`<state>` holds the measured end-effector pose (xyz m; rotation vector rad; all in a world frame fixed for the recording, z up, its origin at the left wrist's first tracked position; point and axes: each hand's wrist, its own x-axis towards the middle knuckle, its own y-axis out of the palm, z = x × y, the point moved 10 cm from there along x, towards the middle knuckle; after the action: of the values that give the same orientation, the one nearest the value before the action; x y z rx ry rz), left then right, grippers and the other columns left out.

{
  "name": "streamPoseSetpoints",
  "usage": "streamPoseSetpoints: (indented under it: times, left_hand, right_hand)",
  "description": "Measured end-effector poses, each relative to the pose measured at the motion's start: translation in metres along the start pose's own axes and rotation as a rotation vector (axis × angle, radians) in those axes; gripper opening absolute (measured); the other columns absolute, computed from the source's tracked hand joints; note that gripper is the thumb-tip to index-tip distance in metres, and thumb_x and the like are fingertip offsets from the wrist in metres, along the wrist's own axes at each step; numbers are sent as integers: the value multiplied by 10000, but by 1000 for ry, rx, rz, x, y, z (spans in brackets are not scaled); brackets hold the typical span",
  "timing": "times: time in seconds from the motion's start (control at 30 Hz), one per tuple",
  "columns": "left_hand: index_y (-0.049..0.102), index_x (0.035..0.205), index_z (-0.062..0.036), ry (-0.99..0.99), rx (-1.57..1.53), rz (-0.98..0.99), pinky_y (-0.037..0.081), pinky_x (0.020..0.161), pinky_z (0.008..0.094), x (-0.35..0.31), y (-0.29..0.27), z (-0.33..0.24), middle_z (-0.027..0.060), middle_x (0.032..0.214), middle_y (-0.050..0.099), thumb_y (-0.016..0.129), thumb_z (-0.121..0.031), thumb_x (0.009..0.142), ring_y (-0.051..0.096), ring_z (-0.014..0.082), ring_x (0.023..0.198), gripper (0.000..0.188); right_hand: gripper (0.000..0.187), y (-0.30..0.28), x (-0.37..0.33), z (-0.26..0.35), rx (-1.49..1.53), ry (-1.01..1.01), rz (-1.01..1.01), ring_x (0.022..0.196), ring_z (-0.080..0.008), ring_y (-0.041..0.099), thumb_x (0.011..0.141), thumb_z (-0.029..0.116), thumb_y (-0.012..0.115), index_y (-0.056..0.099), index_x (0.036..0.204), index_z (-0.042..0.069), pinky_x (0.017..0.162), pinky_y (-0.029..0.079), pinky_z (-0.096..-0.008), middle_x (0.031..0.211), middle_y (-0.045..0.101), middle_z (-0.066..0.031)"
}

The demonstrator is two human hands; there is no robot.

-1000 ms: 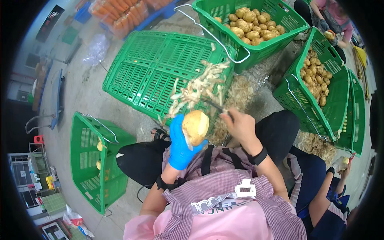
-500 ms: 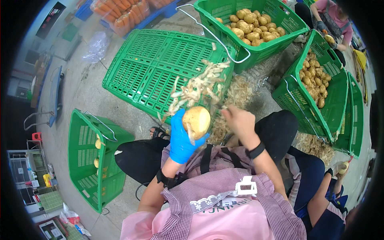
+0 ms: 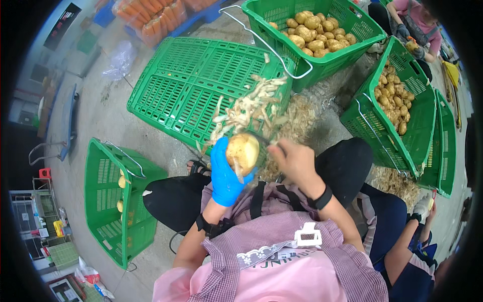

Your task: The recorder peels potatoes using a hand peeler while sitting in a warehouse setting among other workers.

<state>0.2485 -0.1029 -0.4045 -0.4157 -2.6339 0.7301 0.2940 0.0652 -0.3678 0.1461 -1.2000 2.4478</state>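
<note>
My left hand point(image 3: 226, 181), in a blue glove, grips a large potato point(image 3: 243, 151) from its left side. One side of the potato is bare and pale; a strip of peel point(image 3: 237, 167) hangs near the gloved fingers. Just to the right, my bare right hand point(image 3: 297, 162) is closed on what looks like a peeler point(image 3: 265, 144), blurred and mostly hidden by the fingers. Ahead of the potato, pale peelings point(image 3: 251, 108) lie across an overturned green crate point(image 3: 176, 95).
Green crates of unpeeled potatoes stand at far centre point(image 3: 313, 68) and right point(image 3: 387, 128). A left crate point(image 3: 108, 226) holds pale potatoes. Peelings heap point(image 3: 300, 118) on the floor. A co-worker's arm point(image 3: 402, 246) is close at right; another person point(image 3: 412, 22) sits far right. Bagged carrots point(image 3: 151, 20) lie far left.
My right hand has shifted slightly left and nearer to me, toward the potato. The left hand and potato have moved slightly left. The co-worker's hands at right have moved.
</note>
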Motion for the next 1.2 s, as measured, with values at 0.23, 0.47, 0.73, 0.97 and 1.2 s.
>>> streamPoseSetpoints:
  times: [0.23,0.47,0.73,0.97,1.2]
  left_hand:
    - [294,1224,7,70,23,30,332,926,384,9,16,-13,184,1214,344,792,-198,534,370,321,1118,875]
    - [269,1233,16,-127,-131,78,298,953,361,15,1,8,159,1225,330,782,-162,569,356,272,1124,857]
    - [227,1253,12,-192,-136,20,370,892,319,15,-3,1,150,1209,341,741,-78,608,380,230,1091,829]
    - [246,1228,14,-28,-8,-17,378,880,318,12,-7,-5,144,1147,376,747,-83,603,398,231,1060,807]
    - [257,1234,0,-206,-349,-44,417,852,320,5,16,28,144,1142,395,742,-12,566,444,227,1038,825]
  right_hand:
    - [296,31,4,-54,-150,143,-4,485,-300,540,802,386,491,506,702,108,406,396,-391,517,536,-111]
    - [310,8,-4,30,73,-177,-39,466,-301,532,779,404,526,518,686,108,407,403,-381,489,504,-107]
    - [290,-3,-7,21,46,-156,-160,455,-287,532,766,381,545,521,678,105,394,406,-368,515,530,-94]
    - [281,8,-3,18,57,-116,-50,465,-294,538,778,397,519,552,719,125,412,412,-384,529,537,-100]
    - [292,7,-5,-7,-55,51,-19,489,-289,540,785,384,523,492,699,106,414,397,-388,524,525,-90]
